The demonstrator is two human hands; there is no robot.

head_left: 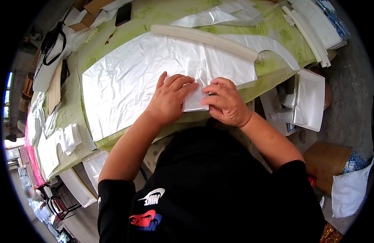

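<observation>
A wide white plastic sheet (126, 81) lies spread and wrinkled over the table. Near the table's front edge, a narrow folded strip of white plastic film (195, 103) rests on it, between my hands. My left hand (169, 96) lies over the strip's left side with fingers stretched out. On the right, my right hand (227, 102) has its fingers curled, thumb and fingertips pinching the strip's right edge. A long off-white tube (203, 39) lies across the sheet beyond my hands.
A green patterned cloth (144, 16) covers the table. At the back are a black phone (123, 14) and loose clear film (223, 16). White rolls (310, 36) lie far right. A white bin (312, 99) and a cardboard box (326, 164) stand right; folded white bags (67, 138) lie left.
</observation>
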